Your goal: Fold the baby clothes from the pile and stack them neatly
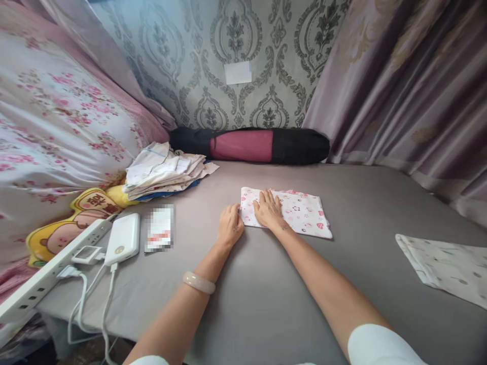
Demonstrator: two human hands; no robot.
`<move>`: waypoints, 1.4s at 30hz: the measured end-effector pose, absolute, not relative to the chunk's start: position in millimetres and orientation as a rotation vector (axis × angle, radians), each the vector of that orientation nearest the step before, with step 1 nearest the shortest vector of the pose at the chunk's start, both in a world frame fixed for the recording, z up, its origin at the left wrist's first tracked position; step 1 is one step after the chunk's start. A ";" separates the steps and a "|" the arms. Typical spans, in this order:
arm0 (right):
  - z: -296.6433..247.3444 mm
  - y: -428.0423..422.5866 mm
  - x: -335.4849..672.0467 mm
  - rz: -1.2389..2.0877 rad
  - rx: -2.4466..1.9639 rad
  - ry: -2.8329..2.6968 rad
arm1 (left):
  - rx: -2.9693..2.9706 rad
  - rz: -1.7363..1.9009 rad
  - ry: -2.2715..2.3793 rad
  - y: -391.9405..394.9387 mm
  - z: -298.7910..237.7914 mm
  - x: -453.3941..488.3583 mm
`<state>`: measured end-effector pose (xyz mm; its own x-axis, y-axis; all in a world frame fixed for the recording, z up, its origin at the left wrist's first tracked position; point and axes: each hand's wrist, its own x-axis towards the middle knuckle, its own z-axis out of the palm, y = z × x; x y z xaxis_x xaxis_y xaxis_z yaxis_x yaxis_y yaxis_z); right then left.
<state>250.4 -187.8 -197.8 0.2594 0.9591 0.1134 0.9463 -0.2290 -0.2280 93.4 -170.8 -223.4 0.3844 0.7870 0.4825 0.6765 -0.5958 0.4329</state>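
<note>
White cotton by the look of it, printed in pink and red: that is the folded cloth (302, 210) I have in front of me on the grey sheet (243, 284). Call the cloth the middle of a dial, with twelve toward the wall.

My right hand (268, 209) lies palm down on the cloth's nine o'clock half, fingers a little spread, thumb apart. My left hand (230, 225) sits against the nine o'clock edge with its fingers curled; whether they pinch the hem or merely brace it, I cannot tell from here.

To press this well, I'd let the left hand anchor that edge and keep the right palm flat, sweeping slowly toward three o'clock so slack runs out the far side. Fingertips alone would likely push up ridges in such thin fabric. A sliver of pink pokes out past the twelve o'clock edge, and a layer peeps from the corner near four, so those two spots deserve squaring before I press harder. Too firm a drag could skew the layers, I think.

Another folded cloth (452, 268) lies well apart toward four o'clock, and a cloth pile (163, 170) sits toward ten.
</note>
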 end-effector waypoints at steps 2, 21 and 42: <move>-195.7 -183.0 241.7 0.053 -2.232 -1.797 | 2.448 1.036 1.311 -168.8 -225.9 93.1; -192.3 -155.2 215.6 0.037 -2.133 -1.896 | 2.226 1.173 1.424 -168.2 -222.3 93.8; -201.8 -192.2 218.5 0.134 -2.100 -1.912 | 2.424 1.069 1.346 -176.6 -212.0 96.3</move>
